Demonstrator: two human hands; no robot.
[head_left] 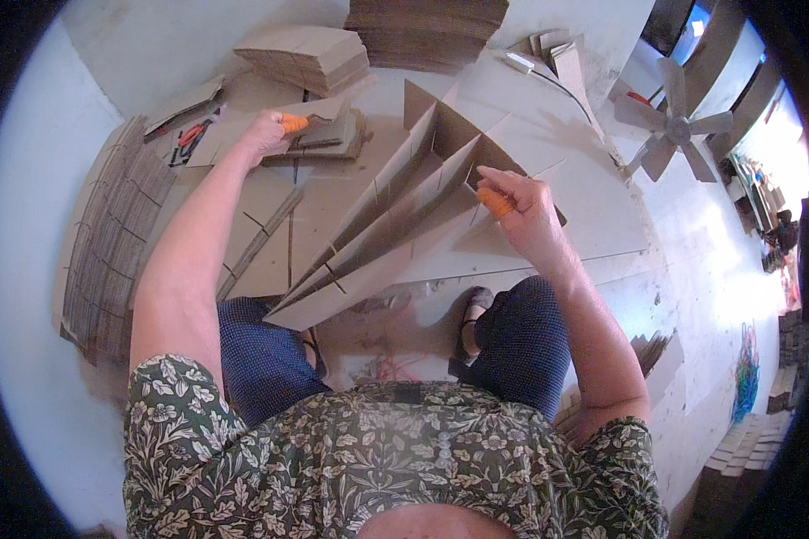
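A half-assembled cardboard divider [395, 211] of slotted, interlocking strips stands on the work surface in front of me, its long panels fanning toward my left knee. My right hand [526, 205], with an orange covering on a finger, pinches the divider near its far right end. Farther left, my left hand [265, 135], also with an orange finger covering, has its fingers closed at a flat cardboard strip [325, 113]. That strip is above a low stack of cardboard pieces [337, 142]. The fingertips of the left hand are partly hidden.
Stacked cardboard [301, 54] and a darker pile [427, 31] stand at the back. Slotted strips [108, 242] fill the left side. Red-handled pliers [189, 136] lie by the left stack. A fan [677, 128] stands at right. A white plug strip [520, 63] with a cable lies at the back.
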